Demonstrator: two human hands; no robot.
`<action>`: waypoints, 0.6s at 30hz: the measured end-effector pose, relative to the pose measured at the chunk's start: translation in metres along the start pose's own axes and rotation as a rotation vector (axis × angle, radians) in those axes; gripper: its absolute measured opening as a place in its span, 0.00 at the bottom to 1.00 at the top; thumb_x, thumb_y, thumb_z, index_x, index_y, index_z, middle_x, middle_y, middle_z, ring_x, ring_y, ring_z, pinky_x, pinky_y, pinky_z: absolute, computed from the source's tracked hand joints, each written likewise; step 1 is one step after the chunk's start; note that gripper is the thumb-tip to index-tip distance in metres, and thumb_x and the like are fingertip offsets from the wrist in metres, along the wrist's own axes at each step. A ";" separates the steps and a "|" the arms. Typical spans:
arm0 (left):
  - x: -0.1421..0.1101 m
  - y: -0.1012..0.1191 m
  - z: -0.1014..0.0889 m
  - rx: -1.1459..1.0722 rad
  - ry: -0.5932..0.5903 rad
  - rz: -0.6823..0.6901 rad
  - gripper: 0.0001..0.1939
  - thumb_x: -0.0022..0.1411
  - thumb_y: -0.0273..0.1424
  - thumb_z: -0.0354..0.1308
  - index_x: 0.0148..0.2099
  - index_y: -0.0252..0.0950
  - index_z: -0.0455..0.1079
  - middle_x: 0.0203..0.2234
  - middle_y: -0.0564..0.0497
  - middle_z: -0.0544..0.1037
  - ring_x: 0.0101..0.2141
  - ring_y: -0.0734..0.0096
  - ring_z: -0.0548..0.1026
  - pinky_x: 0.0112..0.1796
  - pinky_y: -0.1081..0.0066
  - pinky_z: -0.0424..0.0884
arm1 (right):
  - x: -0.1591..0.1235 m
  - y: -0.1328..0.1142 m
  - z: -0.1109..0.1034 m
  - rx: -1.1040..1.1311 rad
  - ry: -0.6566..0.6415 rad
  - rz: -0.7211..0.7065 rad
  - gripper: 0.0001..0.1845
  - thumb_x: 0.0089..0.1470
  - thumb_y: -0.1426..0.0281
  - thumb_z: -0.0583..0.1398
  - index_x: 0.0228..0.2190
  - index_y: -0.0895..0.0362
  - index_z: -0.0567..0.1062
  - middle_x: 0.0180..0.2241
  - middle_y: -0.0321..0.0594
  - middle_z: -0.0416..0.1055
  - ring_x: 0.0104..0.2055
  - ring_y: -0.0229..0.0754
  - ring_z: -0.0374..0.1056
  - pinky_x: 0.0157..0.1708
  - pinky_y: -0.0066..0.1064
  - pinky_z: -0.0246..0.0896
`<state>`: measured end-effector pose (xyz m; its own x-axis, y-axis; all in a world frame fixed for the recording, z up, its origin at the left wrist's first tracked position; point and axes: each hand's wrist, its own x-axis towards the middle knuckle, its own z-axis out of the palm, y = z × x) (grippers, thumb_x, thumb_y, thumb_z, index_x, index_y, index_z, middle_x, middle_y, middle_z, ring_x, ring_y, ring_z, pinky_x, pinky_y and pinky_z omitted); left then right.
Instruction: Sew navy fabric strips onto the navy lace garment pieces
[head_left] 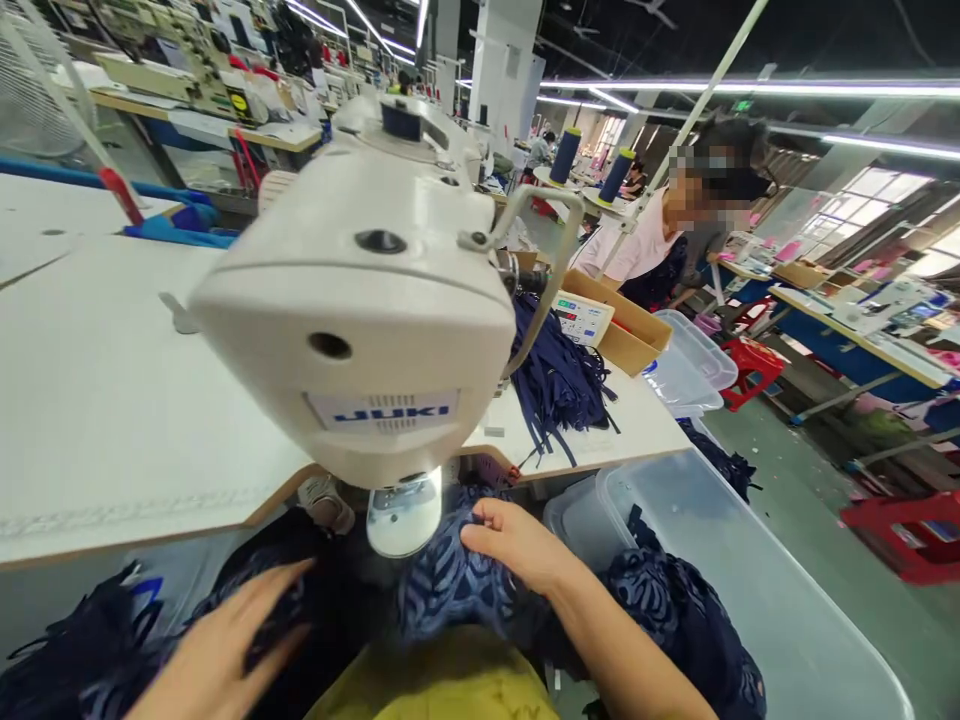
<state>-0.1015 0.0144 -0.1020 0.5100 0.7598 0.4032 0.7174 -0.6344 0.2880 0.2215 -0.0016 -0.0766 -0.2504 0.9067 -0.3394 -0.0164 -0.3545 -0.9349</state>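
A navy patterned bra [457,575] lies under the front of the white JUKI sewing machine [360,330], partly hidden by the machine's clear guard [405,518]. My right hand [517,540] pinches its upper right edge between thumb and fingers. To the left, my left hand [232,635] is blurred, its thumb and fingers spread apart over dark navy fabric [300,590]. I see nothing held in it. The needle area is hidden behind the machine head.
A bunch of navy straps [559,385] lies on the white table [135,390], beside a control panel [581,318] and cardboard box [634,335]. More navy pieces [675,610] fill a clear plastic bin [795,560] at right. Another person [637,240] sits beyond.
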 end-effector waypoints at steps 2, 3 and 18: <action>0.014 0.028 0.006 -0.096 -0.053 0.117 0.25 0.61 0.45 0.54 0.57 0.43 0.60 0.45 0.52 0.78 0.41 0.67 0.78 0.40 0.75 0.75 | -0.008 -0.012 0.018 0.018 0.095 -0.103 0.24 0.50 0.51 0.63 0.24 0.57 0.62 0.21 0.26 0.52 0.23 0.30 0.45 0.24 0.23 0.42; 0.022 0.043 0.008 -0.136 -0.142 0.154 0.23 0.62 0.40 0.54 0.58 0.41 0.60 0.47 0.50 0.77 0.43 0.67 0.77 0.43 0.74 0.73 | -0.010 -0.015 0.027 0.077 0.113 -0.138 0.24 0.50 0.51 0.63 0.24 0.57 0.61 0.21 0.27 0.52 0.23 0.30 0.45 0.24 0.23 0.42; 0.058 0.098 0.009 0.089 0.064 0.365 0.14 0.65 0.22 0.40 0.31 0.39 0.62 0.14 0.58 0.67 0.15 0.71 0.67 0.21 0.70 0.64 | 0.002 0.005 0.038 -0.924 0.198 -0.262 0.20 0.66 0.61 0.45 0.27 0.56 0.66 0.24 0.35 0.66 0.25 0.37 0.61 0.26 0.28 0.49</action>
<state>0.0028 -0.0030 -0.0586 0.7108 0.4742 0.5195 0.5342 -0.8444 0.0398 0.1843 -0.0099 -0.0777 -0.1789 0.9830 -0.0421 0.7374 0.1056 -0.6672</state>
